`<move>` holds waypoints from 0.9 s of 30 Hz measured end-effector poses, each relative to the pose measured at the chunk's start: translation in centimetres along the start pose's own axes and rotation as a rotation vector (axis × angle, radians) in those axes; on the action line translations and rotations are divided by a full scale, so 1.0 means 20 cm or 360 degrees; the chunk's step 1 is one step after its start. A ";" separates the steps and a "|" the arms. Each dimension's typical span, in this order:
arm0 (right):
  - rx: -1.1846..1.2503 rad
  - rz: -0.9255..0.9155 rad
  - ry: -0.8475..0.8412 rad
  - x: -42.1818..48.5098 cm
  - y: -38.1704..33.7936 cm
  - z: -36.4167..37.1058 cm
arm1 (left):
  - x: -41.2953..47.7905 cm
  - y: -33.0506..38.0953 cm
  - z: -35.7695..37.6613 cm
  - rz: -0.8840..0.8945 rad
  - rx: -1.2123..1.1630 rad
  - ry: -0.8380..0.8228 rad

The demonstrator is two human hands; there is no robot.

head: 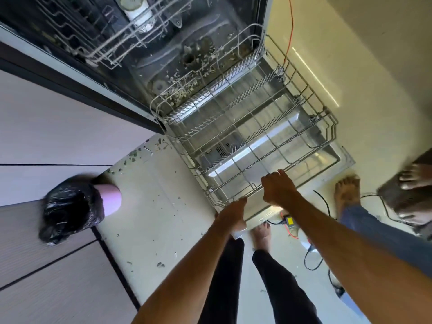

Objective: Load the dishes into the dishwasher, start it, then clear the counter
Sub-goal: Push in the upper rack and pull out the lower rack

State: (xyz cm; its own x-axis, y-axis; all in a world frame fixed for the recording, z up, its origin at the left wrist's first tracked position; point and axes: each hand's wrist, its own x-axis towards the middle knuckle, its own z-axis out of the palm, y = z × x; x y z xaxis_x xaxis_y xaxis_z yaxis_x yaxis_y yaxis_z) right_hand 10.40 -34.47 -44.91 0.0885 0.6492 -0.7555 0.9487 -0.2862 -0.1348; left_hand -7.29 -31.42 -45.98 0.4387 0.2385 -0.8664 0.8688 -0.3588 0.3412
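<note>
Pale floor (pixel 149 206) strewn with dark crumbs runs between wood-grain cabinet fronts (pixel 58 136) and the open dishwasher (pixel 163 54), whose wire lower rack (pixel 236 123) sits drawn out over the lowered steel door (pixel 336 157). A bin (pixel 70 206) lined with crinkled black plastic stands by the cabinets, and another person's bare foot (pixel 347 190) and loose cables (pixel 290 24) crowd the door's far side. The right hand (pixel 279 190) has its fingers curled over the rack's front rim; the left hand (pixel 231 212) lies straight-fingered against the near corner — a white edge beneath it is unclear.

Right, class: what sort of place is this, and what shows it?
Most likely a home kitchen: an open dishwasher with its lower rack pulled out, cabinet fronts beside it, and a pink bin lined with a black bag.
</note>
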 end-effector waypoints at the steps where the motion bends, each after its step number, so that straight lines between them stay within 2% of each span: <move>1: -0.0002 0.0007 -0.0012 0.00 0.00 -0.01 | -0.01 0.00 -0.01 -0.0006 -0.0015 0.0002; 4: -0.0022 0.0024 -0.0026 -0.02 0.00 0.01 | -0.04 0.01 -0.04 0.0007 -0.0044 -0.0007; 9: -0.0019 -0.0007 0.0133 -0.12 -0.05 0.08 | -0.12 0.01 -0.06 -0.0010 -0.0117 0.0035; 15: 0.0150 -0.0012 0.0099 -0.31 -0.24 0.00 | -0.33 -0.01 -0.11 -0.0079 -0.0159 0.0161; 23: 0.0326 -0.0102 0.0095 -0.61 -0.65 -0.50 | -0.92 -0.12 -0.39 -0.0141 -0.0406 0.0481; 27: 0.0392 -0.0294 0.0137 -0.82 -0.87 -0.82 | -1.39 -0.16 -0.52 -0.0121 -0.0494 0.0757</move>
State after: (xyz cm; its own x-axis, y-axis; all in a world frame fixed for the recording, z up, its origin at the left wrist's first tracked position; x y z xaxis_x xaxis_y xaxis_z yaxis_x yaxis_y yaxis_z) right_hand -2.59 -28.47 -19.68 -0.0428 0.7604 -0.6481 0.8499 -0.3133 -0.4237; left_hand -19.80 -27.45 -19.14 0.3650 0.6590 -0.6576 0.8970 -0.0598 0.4379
